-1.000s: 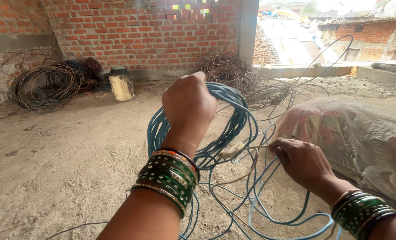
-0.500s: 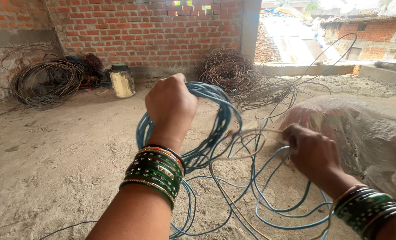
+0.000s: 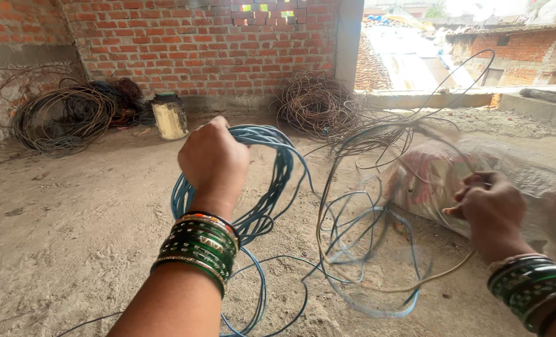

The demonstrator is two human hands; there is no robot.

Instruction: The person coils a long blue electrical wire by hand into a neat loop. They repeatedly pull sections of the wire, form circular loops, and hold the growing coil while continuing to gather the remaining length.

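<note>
My left hand (image 3: pixel 213 161) is raised in the middle of the head view, closed around the top of a coil of blue cable (image 3: pixel 268 175) that hangs down from it. Green bangles ring that wrist. My right hand (image 3: pixel 491 209) is out at the right, in front of a bulging sack, with its fingers pinched on a loose strand of the cable. That strand (image 3: pixel 365 249) swings in blurred loops between the two hands and down to the sandy floor.
A pale, full sack (image 3: pixel 515 187) lies at the right. Tangles of brown wire (image 3: pixel 318 103) sit by the brick wall and more wire coils (image 3: pixel 65 115) at the left. A yellowish canister (image 3: pixel 169 117) stands near the wall.
My left hand and the coil have shifted left and slightly down. My right hand has pulled right, away from the coil, drawing the loose strand out into wide loops.
</note>
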